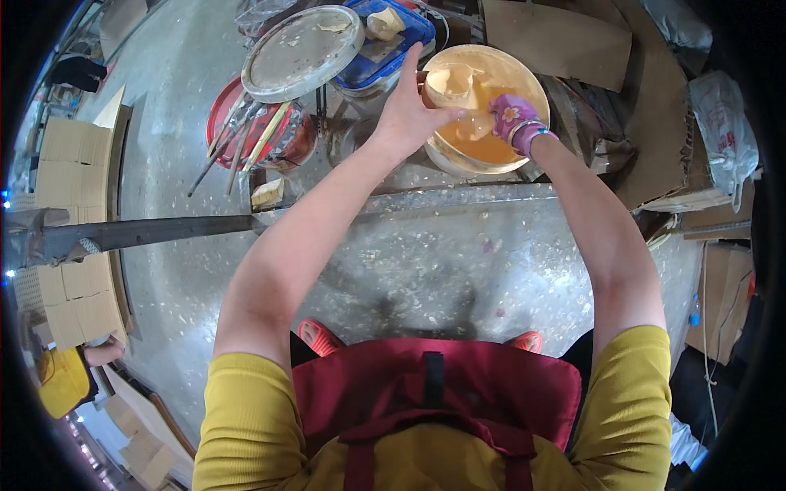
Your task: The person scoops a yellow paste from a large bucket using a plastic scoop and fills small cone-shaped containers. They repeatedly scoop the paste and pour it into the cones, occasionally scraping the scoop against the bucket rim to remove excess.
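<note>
A round cream bucket [532,82] filled with yellow-orange paste stands ahead of me on the floor. Over its left rim my bare left hand [409,110] grips a small pale cup-shaped piece [452,84] coated in the paste. My right hand [513,121], in a pink patterned glove, dips inside the bucket next to that piece, fingers closed around something I cannot make out.
A grey round lid [303,51] lies on a blue tub [391,45] left of the bucket. A red basin [254,131] holds sticks and brushes. A metal bar [155,231] crosses the concrete floor. Cardboard sheets [565,41] lie right; stacked boxes [74,155] left.
</note>
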Tool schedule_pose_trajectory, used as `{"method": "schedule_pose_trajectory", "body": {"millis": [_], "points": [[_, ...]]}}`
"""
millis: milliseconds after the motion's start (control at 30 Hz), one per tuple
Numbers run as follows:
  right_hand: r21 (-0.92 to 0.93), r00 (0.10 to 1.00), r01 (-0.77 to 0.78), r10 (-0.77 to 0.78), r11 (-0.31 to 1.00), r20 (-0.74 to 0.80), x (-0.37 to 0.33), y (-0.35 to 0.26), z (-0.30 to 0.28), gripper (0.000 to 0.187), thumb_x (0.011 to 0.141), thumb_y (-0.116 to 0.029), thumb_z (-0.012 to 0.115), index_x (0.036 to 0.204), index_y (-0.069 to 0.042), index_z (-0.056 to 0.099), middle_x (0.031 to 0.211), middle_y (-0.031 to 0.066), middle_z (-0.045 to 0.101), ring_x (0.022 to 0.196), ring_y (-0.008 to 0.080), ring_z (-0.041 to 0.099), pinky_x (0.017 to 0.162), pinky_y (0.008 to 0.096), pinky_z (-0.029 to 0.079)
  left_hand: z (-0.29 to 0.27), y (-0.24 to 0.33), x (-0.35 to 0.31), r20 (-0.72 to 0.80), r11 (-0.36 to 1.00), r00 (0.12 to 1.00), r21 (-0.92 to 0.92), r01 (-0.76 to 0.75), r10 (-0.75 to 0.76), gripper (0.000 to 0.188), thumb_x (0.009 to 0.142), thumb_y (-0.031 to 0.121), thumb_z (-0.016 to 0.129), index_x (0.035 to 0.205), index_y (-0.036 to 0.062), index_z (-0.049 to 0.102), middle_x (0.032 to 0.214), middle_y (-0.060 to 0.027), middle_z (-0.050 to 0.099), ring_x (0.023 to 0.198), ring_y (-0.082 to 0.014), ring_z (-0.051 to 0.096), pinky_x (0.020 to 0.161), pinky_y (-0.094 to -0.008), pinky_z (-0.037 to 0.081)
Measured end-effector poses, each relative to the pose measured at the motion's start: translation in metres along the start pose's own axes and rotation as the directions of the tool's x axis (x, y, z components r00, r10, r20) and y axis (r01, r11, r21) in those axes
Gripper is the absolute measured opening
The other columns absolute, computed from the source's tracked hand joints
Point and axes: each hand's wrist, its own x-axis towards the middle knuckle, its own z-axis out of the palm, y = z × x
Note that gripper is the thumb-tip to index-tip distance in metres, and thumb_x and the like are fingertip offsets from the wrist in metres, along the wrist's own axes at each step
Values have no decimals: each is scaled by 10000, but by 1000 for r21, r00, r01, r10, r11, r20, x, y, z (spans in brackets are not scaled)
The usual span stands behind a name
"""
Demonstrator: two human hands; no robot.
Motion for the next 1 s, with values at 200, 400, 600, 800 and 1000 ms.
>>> {"method": "schedule_pose_trajectory", "body": {"millis": [200, 400, 600, 800, 1000], "points": [[301, 991, -134, 121, 944, 62, -8, -10, -38, 439, 696, -60, 780, 1118, -72, 659, 968, 139, 678, 866, 236, 661, 715, 314, 546, -10, 2, 5, -36, 997, 999, -78, -28, 25, 1092, 695, 79, 803, 1475, 31, 39, 1235, -191, 518, 1105, -240, 562, 972, -342, 456], [570, 994, -91, 107, 816, 6, -21, 23, -51, 419, 724, -8, 749, 1127, -3, 635, 829, 73, 664, 673, 155, 631, 583, 283, 524, -21, 11, 7, -51, 996, 999, -85, -13, 9, 1040, 733, 78, 780, 1486, 66, 62, 1271, -145, 505, 1172, -215, 515, 1022, -345, 405], [755, 989, -73, 143, 651, -27, -43, 45, -80, 414, 763, -21, 749, 1138, 54, 592, 879, 76, 651, 635, 113, 583, 546, 264, 497, -24, 8, 1, -65, 999, 997, -33, 32, -34, 1077, 702, 60, 797, 1477, 37, 50, 1268, -200, 495, 1136, -236, 540, 996, -339, 435], [656, 990, 0, 90, 755, -105, -66, 45, -123, 474, 739, -1, 764, 1167, 69, 573, 944, 67, 648, 738, 98, 590, 618, 241, 502, -18, -6, 0, -54, 996, 998, -78, 41, -45, 1039, 728, 70, 783, 1487, 71, 73, 1274, -172, 495, 1167, -225, 513, 1013, -341, 409], [688, 983, 66, 72, 722, -170, -86, 41, -165, 474, 730, 11, 758, 1168, 62, 583, 1000, 70, 661, 811, 99, 606, 671, 231, 499, -3, -19, 9, -62, 998, 996, -26, 59, -60, 1094, 680, 156, 817, 1478, 54, 74, 1244, -190, 521, 1112, -256, 560, 983, -344, 437]]}}
